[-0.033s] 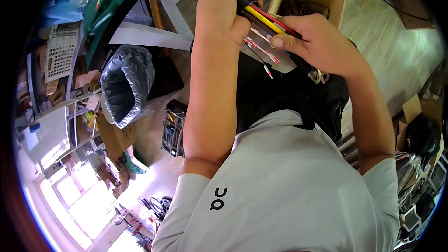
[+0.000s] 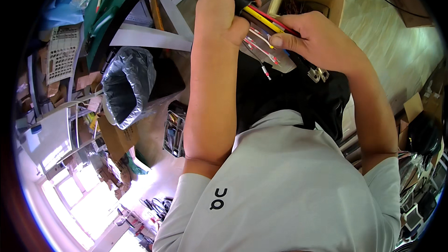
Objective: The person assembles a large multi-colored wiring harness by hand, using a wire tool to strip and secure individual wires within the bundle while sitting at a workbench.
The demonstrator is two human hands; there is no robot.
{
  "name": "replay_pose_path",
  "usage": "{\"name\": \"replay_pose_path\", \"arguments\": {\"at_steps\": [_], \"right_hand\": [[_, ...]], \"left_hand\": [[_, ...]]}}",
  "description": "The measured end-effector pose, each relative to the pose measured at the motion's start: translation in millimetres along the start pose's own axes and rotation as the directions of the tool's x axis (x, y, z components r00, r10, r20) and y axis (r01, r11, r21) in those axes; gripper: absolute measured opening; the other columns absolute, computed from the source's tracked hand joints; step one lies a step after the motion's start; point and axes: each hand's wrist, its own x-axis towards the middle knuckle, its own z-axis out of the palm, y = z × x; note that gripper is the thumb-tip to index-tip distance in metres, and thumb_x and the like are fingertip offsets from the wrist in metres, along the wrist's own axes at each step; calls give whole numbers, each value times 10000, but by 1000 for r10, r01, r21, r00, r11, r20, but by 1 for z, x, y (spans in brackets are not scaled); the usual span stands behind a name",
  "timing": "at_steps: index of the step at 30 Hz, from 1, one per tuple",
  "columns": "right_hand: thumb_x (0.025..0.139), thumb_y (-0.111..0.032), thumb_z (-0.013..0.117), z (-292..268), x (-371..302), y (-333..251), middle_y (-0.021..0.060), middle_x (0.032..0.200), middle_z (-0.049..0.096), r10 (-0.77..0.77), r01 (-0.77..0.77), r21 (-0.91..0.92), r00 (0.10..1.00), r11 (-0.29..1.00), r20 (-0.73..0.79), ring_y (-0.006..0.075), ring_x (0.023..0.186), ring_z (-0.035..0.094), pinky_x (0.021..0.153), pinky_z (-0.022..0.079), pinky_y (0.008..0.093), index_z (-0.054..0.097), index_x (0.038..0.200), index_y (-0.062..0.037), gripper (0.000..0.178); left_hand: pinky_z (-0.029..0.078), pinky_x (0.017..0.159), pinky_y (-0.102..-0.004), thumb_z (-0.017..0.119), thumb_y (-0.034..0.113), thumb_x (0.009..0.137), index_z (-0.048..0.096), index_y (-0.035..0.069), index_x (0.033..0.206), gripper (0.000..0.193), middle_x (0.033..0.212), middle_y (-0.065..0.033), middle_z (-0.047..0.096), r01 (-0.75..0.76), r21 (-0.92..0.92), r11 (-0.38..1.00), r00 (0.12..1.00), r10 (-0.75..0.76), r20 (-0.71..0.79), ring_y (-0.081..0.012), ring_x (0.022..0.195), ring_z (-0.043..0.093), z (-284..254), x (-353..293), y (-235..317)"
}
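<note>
Currently we have both hands on a bundle of wires (image 2: 259, 15), well out in front of our shirt (image 2: 289, 182). Our left hand (image 2: 219, 11) is wrapped round its black sleeve (image 2: 241, 1) — a fully curled grip — while our right hand (image 2: 317, 39) has a narrow grip, thumb and fingers on the wires past the sleeve. Thin leads (image 2: 262, 52) with small end fittings stick out between the hands. Ahead stands a box (image 2: 337, 0) — and a lined bin (image 2: 145, 72) is to our left.
</note>
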Motion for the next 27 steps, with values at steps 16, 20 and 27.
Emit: {"name": "replay_pose_path", "arguments": {"at_steps": [16, 20, 27], "right_hand": [[685, -135, 689, 4, 2, -6, 26, 831, 537, -616, 46, -819, 683, 571, -391, 184, 739, 578, 623, 519, 293, 638, 858, -58, 196], [702, -120, 673, 3, -7, -16, 34, 775, 559, -419, 16, -754, 838, 657, -348, 159, 641, 576, 528, 497, 264, 632, 862, -44, 181], [702, -119, 662, -2, -9, -31, 65, 758, 594, -381, -4, -821, 885, 571, -269, 177, 701, 606, 555, 506, 270, 630, 862, 2, 204]], "left_hand": [[481, 744, -368, 411, 570, 990, 515, 31, 991, 549, 891, -126, 586, -144, 24, 989, 989, 143, 42, -223, 755, 549, -3, -17, -23], [495, 733, -394, 339, 729, 920, 479, 72, 1059, 686, 911, -130, 593, -80, -105, 991, 987, 94, 134, -255, 762, 577, -9, -16, -29], [476, 756, -376, 323, 736, 917, 490, 62, 976, 696, 782, -74, 533, -14, -264, 964, 993, 44, 109, -227, 715, 518, 2, -17, -40]]}}
